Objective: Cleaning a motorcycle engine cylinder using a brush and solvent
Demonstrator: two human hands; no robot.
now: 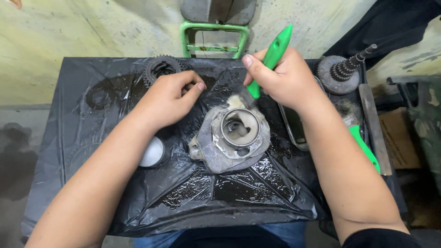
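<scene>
The right hand (285,82) is closed with its fingers wrapped around the green-handled brush (272,57), bristles down at the rim of the grey metal housing (234,138), which lies centred on the desk (69,138) over wet black plastic sheeting (229,193). The left hand (167,98) rests just beside the housing, fingers curled and pressed together on the sheeting, gripping nothing visible. Risk: the housing is unrestrained on the slick film, so brush pressure could probably slide it toward the small white container (152,152) or the toothed gear (161,68).
</scene>
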